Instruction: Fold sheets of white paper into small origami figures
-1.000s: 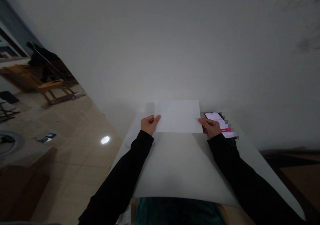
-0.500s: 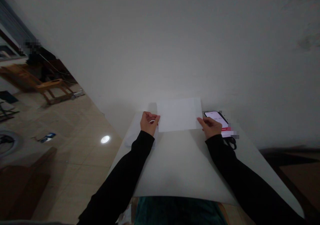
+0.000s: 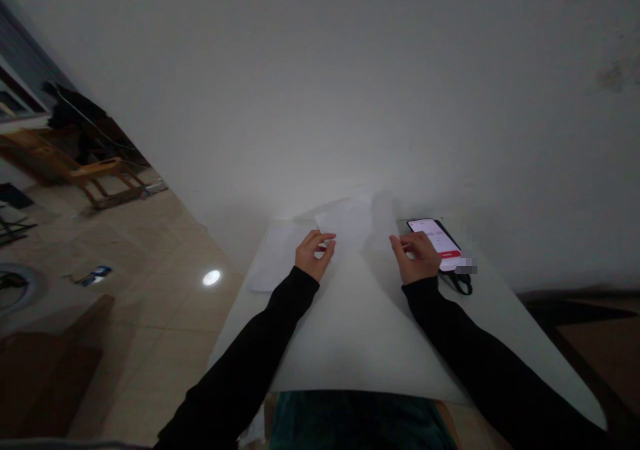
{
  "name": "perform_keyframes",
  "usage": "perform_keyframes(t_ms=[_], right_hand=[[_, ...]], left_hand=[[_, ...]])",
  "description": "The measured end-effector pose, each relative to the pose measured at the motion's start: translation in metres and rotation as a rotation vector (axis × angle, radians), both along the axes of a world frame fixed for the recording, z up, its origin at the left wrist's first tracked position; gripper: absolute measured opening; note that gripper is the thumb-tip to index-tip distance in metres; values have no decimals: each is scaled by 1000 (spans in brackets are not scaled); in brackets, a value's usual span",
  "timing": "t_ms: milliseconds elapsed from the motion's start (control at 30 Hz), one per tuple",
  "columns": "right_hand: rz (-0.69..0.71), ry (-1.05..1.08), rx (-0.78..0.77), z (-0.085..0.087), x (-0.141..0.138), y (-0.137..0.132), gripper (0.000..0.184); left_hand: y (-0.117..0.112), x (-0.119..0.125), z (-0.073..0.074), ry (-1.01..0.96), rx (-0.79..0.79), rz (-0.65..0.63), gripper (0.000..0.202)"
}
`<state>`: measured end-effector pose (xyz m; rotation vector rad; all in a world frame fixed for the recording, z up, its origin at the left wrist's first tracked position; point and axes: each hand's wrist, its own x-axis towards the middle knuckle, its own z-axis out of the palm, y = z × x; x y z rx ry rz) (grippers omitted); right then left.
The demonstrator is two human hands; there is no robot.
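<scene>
A white sheet of paper point(image 3: 345, 223) is stretched between my hands above the table near the wall; it bows, and its lower edge blends into the white tabletop. My left hand point(image 3: 315, 253) pinches its left side between thumb and forefinger. On the right side, my right hand point(image 3: 417, 257) pinches the sheet's edge the same way. More white paper point(image 3: 273, 260) lies flat on the table to the left of my left hand. Just beyond my right hand lies a phone point(image 3: 435, 233) with its screen lit.
The white table point(image 3: 350, 343) stands against a grey-white wall point(image 3: 350, 90). A black cord loop point(image 3: 463, 282) lies below the phone. Off to the left, a wooden chair point(image 3: 107, 170) and a blue object point(image 3: 97, 275) are on the tiled floor point(image 3: 165, 343).
The sheet was flat and raised toward me; now it is bowed and tipped back. My left hand has moved right and my right hand slightly left, so they are closer together.
</scene>
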<state>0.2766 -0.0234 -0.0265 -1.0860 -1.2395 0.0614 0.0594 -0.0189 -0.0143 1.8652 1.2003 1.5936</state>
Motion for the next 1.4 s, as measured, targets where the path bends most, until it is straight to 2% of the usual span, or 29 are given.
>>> perform_keyframes(t_ms=[133, 267, 367, 600, 667, 767, 900, 933, 1000, 1067, 1133, 1167, 1267, 1400], right_hand=[[17, -136, 87, 1, -8, -8, 9], [101, -270, 152, 3, -16, -17, 3], [169, -398, 216, 1, -19, -20, 7], [235, -617, 305, 2, -26, -25, 9], [238, -575, 287, 5, -27, -26, 9], [199, -370, 209, 9, -23, -25, 11], [-61, 37, -10, 15, -6, -12, 14], [-74, 150, -63, 16, 0, -7, 19], [14, 265, -170, 20, 11, 1, 27], [69, 242, -188, 23, 20, 8, 30], [107, 189, -236, 26, 26, 12, 31], [137, 167, -263, 26, 27, 12, 31], [286, 150, -328, 28, 27, 11, 30], [450, 148, -399, 28, 23, 7, 28]], left_hand=[[-9, 11, -2, 57, 47, 14, 26], [-21, 22, 1, 50, 31, -125, 38], [-27, 27, 1, 26, -3, -196, 43], [-31, 33, 1, -58, 34, -72, 36], [-31, 30, 6, -38, 56, -47, 26], [-28, 22, 11, -59, 23, -27, 18], [-10, 8, 11, -210, -77, 17, 20], [-3, 2, 12, -237, -83, 24, 22], [9, -10, 15, -303, -116, 8, 30], [18, -24, 23, -337, -171, -28, 34], [21, -36, 30, -314, -246, -106, 39], [20, -40, 33, -271, -323, -185, 42], [14, -40, 33, -99, -544, -395, 49], [4, -26, 22, -32, -631, -495, 40]])
